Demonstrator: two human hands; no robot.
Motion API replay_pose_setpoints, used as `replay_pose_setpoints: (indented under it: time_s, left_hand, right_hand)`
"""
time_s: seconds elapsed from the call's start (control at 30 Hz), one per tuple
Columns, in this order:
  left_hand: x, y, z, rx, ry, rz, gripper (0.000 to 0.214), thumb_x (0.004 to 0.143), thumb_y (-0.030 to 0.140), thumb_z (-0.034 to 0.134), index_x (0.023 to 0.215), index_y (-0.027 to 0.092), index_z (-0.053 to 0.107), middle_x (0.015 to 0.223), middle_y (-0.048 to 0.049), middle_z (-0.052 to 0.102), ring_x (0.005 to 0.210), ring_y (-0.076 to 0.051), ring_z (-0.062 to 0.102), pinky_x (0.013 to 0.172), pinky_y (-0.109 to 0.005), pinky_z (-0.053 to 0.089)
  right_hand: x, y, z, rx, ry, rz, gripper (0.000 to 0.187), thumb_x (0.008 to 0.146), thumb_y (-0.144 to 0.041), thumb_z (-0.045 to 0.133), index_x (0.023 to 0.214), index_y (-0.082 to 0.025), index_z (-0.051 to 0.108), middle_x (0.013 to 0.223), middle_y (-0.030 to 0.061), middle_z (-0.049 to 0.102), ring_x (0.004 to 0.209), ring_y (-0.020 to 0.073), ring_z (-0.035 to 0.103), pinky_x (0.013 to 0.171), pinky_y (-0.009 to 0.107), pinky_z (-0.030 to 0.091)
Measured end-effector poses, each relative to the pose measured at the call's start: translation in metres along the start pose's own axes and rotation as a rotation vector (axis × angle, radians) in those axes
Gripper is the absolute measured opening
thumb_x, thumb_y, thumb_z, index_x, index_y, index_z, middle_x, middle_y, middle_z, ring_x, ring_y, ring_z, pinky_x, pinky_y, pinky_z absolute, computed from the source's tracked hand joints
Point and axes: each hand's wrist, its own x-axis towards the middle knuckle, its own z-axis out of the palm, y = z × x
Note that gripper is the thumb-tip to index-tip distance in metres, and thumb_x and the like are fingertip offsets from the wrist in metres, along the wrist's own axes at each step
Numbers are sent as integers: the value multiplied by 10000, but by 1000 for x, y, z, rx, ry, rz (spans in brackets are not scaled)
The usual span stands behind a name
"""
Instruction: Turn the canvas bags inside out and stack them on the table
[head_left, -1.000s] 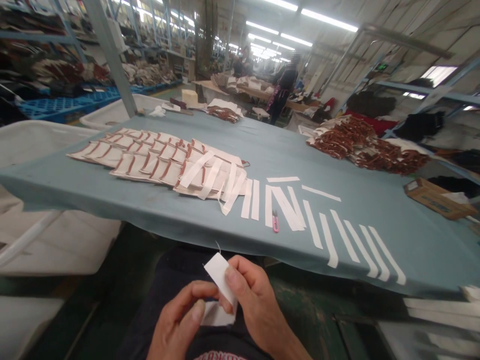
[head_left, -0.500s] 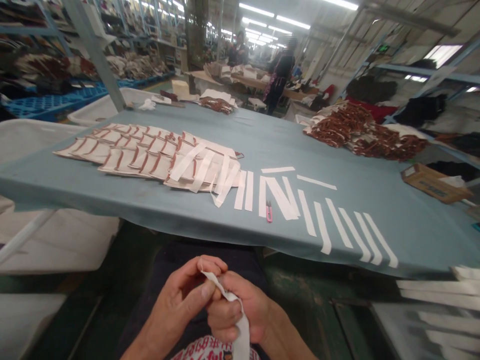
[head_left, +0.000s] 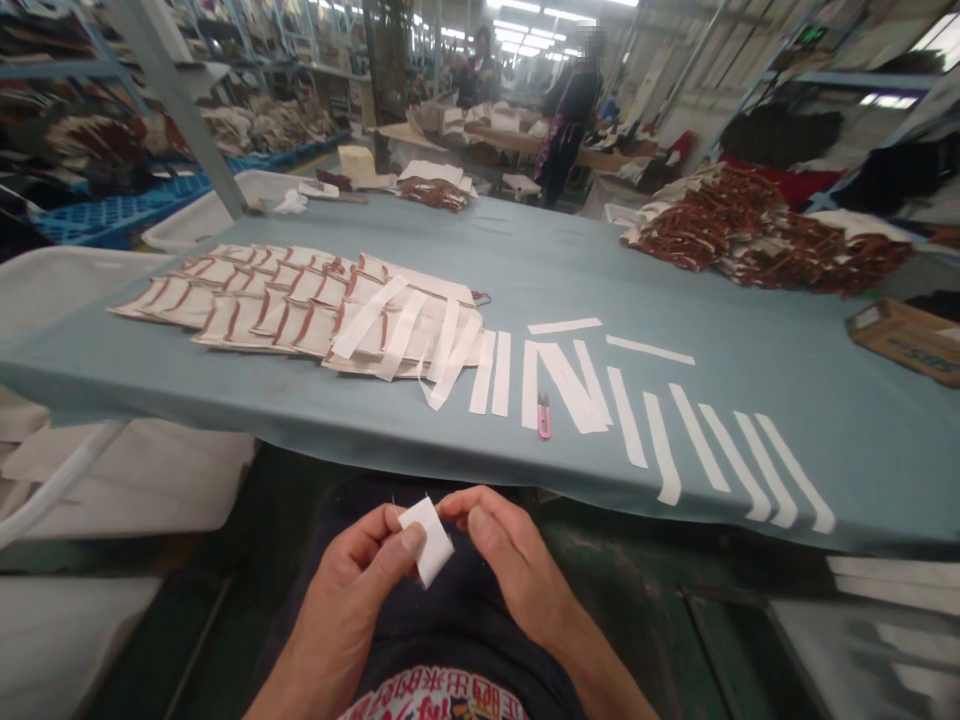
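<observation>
Left hand pinched thumb to forefinger, right hand loosely curled, both close together at lap

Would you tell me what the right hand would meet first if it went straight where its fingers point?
The white fabric piece pinched in the left hand; the right hand points left at it, seemingly just short of touching.

Bright, even light falls from ceiling tube lamps at the far end, which glare white. Shadows on the counter are faint. Wide-lens distortion bends the edges, and the lower right corner smears with blur.
</observation>
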Motion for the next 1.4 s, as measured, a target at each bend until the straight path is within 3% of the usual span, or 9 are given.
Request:
replay_pose_setpoints:
  time_s: [0.13, 0.3, 0.47, 0.8, 1.03, 1.1, 1.17, 1.27, 1.4]
  left_hand:
    - [-2, 2, 4, 90, -6, 85, 414, 820, 550, 944, 772, 174, 777, 704, 8, 712, 681, -155, 598, 675, -220, 509]
    - [-1, 2, 9, 192, 44, 148, 420, 797, 537, 930, 680, 177, 747, 633, 7, 682, 616, -152, 591, 611, -215, 504]
    - [1, -2, 9, 243, 58, 177, 416, 838, 551, 873, 680, 187, 748, 630, -2, 689, 612, -166, 615, 606, -223, 519]
    - [-3, -4, -1, 261, 40, 139, 462, 879, 583, 795, 652, 197, 684, 621, 9, 665, 621, -164, 594, 635, -233, 504]
    - [-4, -8, -9, 242, 66, 171, 445, 892, 575, 792, 680, 203, 671, 630, 22, 654, 614, -159, 583, 618, -228, 496]
    - [-5, -9, -10, 239, 57, 198, 429, 916, 560, 787, 700, 205, 680, 649, 22, 670, 622, -159, 593, 621, -226, 494]
    - [-8, -10, -11, 249, 32, 239, 404, 951, 542, 765, 732, 209, 700, 670, 25, 683, 617, -157, 596, 600, -223, 478]
    - [-12, -6, -12, 335, -16, 325, 365, 984, 496, 736, 749, 217, 742, 670, 32, 687, 595, -154, 598, 586, -226, 469]
    - [-11, 6, -13, 480, -70, 413, 318, 1000, 395, 701, 741, 221, 762, 679, 28, 732, 607, -163, 673, 621, -224, 520]
  right_hand:
    - [-2, -6, 21, 101, 66, 2, 381, 946, -560, 788, 1068, -198, 794, 1001, 77, 841, 919, 242, 768, 860, 335, 604]
    - [-3, -2, 42, 250, 166, 88, 298, 965, -482, 762, 944, -185, 757, 793, 45, 784, 692, 180, 704, 692, 284, 594]
    - [-2, 3, 46, 296, 217, 115, 360, 964, -540, 763, 907, -186, 732, 753, 33, 743, 640, 164, 676, 603, 255, 566]
    - [2, 3, 47, 259, 95, 188, 554, 939, -719, 747, 927, -169, 691, 718, 14, 690, 589, 129, 600, 580, 241, 508]
    - [-4, 3, 56, 276, 105, 28, 569, 1019, -741, 676, 980, -177, 744, 752, 22, 703, 677, 152, 616, 652, 254, 510]
    - [0, 4, 55, 318, 126, 50, 596, 1045, -754, 625, 945, -181, 756, 760, 24, 696, 701, 153, 601, 663, 251, 493]
    - [7, 8, 50, 399, 100, 155, 607, 1004, -776, 670, 898, -184, 746, 798, 20, 693, 715, 140, 575, 663, 235, 464]
    - [17, 17, 40, 520, -56, 318, 608, 834, -771, 859, 863, -177, 733, 802, 3, 668, 680, 119, 533, 622, 215, 420]
    - [20, 23, 31, 532, -158, 331, 649, 682, -729, 987, 900, -161, 761, 849, 14, 702, 698, 115, 552, 649, 209, 448]
